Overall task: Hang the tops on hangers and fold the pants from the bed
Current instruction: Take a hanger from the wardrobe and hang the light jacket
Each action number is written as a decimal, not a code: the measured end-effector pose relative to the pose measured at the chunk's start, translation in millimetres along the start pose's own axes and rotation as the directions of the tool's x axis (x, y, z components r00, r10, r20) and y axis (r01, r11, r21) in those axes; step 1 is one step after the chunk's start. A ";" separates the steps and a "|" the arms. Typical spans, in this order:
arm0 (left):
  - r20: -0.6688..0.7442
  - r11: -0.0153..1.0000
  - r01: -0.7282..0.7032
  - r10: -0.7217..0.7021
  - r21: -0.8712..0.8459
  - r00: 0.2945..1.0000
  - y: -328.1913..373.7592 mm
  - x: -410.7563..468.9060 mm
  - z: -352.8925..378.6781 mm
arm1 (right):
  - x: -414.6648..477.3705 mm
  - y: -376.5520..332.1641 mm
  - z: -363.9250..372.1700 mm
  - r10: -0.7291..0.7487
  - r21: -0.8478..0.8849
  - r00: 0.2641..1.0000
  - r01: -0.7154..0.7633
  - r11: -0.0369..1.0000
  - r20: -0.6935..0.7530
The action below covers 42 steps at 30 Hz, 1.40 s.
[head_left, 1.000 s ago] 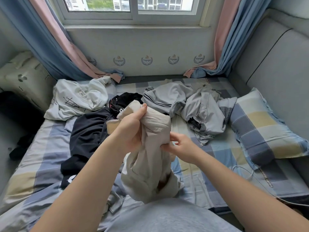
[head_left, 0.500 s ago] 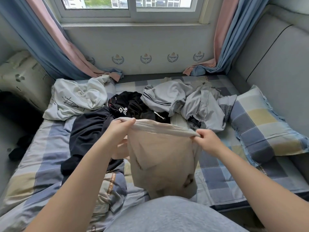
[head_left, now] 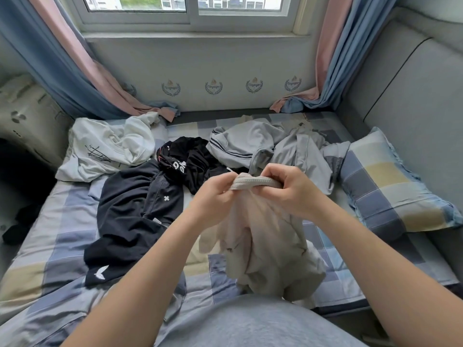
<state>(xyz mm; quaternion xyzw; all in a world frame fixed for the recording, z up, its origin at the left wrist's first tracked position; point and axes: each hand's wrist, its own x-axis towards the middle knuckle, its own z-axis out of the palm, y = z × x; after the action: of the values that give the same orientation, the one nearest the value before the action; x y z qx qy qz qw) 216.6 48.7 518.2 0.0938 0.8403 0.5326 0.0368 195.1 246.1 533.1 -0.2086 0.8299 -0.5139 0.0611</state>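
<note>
The left hand and right hand pinch the waistband of the beige pants, which look light and limp, so holding its two ends seems best.

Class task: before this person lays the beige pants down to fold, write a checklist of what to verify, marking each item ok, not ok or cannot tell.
1. Grip of left hand on waistband: ok, pinching it.
2. Grip of right hand on waistband: ok.
3. The beige pants hanging smooth: not ok, bunched.
4. Both pant legs aligned: cannot tell, folds hide them.
5. Bare bed sheet to lay them on: ok, right of the black top.
</note>
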 end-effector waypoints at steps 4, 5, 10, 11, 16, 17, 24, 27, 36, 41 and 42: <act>-0.102 0.994 0.013 -0.024 -0.107 0.995 12.4 -1.8 -6.2 | -4.6 26.2 -2.6 0.098 -0.098 0.995 -0.099 0.990 -0.011; -0.118 0.991 0.005 -0.021 -0.136 0.993 16.4 -2.9 -6.4 | -5.8 33.6 -1.1 0.129 -0.134 0.991 -0.131 0.982 -0.021; -0.244 0.969 -0.021 -0.041 -0.246 0.969 19.3 -4.0 -17.0 | -15.1 74.6 5.5 0.279 -0.377 0.952 -0.307 0.874 -0.130; -0.277 0.968 -0.016 -0.055 -0.250 0.959 16.9 -3.5 -21.5 | -18.3 83.8 6.0 0.309 -0.388 0.940 -0.340 0.856 -0.143; -0.478 0.970 0.005 -0.125 -0.244 0.869 -6.2 3.1 -41.6 | -34.7 124.5 2.0 0.464 -0.365 0.855 -0.519 0.773 -0.231; -0.506 0.970 0.021 -0.144 -0.241 0.851 -13.4 4.7 -44.1 | -36.7 128.7 -0.1 0.481 -0.363 0.843 -0.538 0.761 -0.240; -0.339 0.917 0.396 -0.388 -0.047 0.857 -48.6 8.6 -45.0 | -24.4 101.1 -21.0 0.379 -0.166 0.890 -0.426 0.889 -0.254; -0.099 0.945 0.318 -0.311 0.074 0.945 -40.5 6.4 -25.1 | -13.0 64.8 -17.5 0.250 -0.123 0.962 -0.263 0.957 -0.113; 0.098 0.994 0.052 -0.061 0.095 0.993 -26.0 1.1 30.4 | -4.2 22.2 -3.0 0.100 -0.104 0.994 -0.096 0.990 0.033; -0.110 0.996 0.092 -0.092 -0.003 0.990 -29.8 1.7 8.0 | -21.0 54.2 -10.7 0.322 -0.284 0.941 -0.282 0.916 0.105; -0.140 0.995 0.096 -0.098 -0.025 0.985 -30.4 2.2 3.9 | -25.2 60.2 -11.1 0.344 -0.290 0.933 -0.301 0.908 0.109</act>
<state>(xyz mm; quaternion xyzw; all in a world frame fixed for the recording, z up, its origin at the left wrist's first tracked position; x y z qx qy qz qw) 211.5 40.0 489.2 0.0144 0.8396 0.5430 0.0040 197.3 288.7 482.5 -0.1143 0.9074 -0.3612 0.1819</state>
